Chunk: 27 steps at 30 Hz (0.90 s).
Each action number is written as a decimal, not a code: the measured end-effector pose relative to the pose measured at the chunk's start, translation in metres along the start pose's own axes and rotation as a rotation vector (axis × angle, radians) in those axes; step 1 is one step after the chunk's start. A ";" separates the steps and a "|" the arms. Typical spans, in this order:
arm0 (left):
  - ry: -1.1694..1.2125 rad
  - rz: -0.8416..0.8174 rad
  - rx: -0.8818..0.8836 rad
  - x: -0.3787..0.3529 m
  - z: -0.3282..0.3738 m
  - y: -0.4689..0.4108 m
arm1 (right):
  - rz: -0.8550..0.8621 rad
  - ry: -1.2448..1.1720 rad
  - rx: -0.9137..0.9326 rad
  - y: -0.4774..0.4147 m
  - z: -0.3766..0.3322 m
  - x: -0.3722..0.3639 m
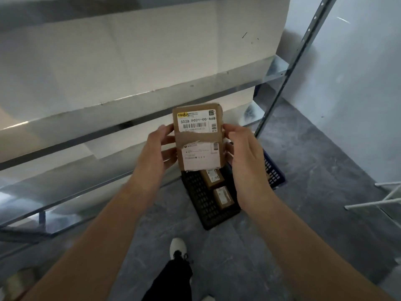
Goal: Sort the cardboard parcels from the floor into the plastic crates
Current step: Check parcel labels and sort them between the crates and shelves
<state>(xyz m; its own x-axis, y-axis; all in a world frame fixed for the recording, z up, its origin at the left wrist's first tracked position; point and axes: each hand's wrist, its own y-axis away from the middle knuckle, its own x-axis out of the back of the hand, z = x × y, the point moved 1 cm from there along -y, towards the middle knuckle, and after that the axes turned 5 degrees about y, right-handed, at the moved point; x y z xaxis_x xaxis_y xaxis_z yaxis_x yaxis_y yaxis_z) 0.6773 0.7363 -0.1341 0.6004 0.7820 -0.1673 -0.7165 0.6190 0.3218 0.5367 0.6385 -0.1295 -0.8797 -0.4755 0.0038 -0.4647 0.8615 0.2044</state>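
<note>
Your left forearm (104, 235) and right forearm (303, 235) extended up from the bottom edge, meeting on one cardboard parcel (198, 135) held at mid-frame. Your left hand (159, 148) gripped the parcel's left edge, thumb on the front face near the top and fingers curled in lower down. Your right hand (240, 153) gripped the right edge, thumb tip on the front at the same height and the other fingers wrapped behind. The two hands were apart, with only the parcel between them.

You held the parcel nearly upright, its printed side toward you: a white shipping label with a barcode on top, a band of brown tape across the middle and a second white label below. It was off the floor, directly above the far end of a black plastic crate (201, 198).

That crate sat on the grey floor (314, 192) with two smaller cardboard parcels inside, one (211, 175) just under the held parcel and one (223, 197) nearer you. A blue plastic crate (274, 170) stood beside it, mostly hidden by your right hand. Metal shelving (130, 98) filled the left and top of the view. Your white shoe (178, 246) and dark trouser leg (173, 279) showed below the crates.
</note>
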 end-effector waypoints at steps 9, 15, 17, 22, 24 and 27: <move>-0.060 -0.072 0.152 -0.074 -0.055 -0.147 | 0.038 0.087 -0.163 -0.153 0.050 0.027; -0.086 -0.023 0.212 -0.122 -0.088 -0.220 | 0.016 0.095 -0.262 -0.241 0.087 0.051; -0.090 0.006 0.230 -0.139 -0.104 -0.241 | -0.022 0.105 -0.276 -0.271 0.104 0.063; -0.101 0.156 0.256 -0.180 -0.166 -0.297 | -0.195 0.183 -0.289 -0.347 0.178 0.094; -0.096 0.223 0.273 -0.190 -0.201 -0.318 | -0.242 0.222 -0.307 -0.372 0.216 0.103; -0.068 0.302 0.325 -0.196 -0.259 -0.343 | -0.281 0.261 -0.365 -0.401 0.273 0.109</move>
<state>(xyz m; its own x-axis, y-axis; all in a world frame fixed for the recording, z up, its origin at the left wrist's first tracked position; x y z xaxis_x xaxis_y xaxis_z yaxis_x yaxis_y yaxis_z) 0.7140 0.3898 -0.4528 0.4117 0.9106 0.0375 -0.7208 0.3001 0.6248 0.5995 0.2897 -0.4779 -0.6501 -0.7480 0.1336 -0.5730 0.5981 0.5603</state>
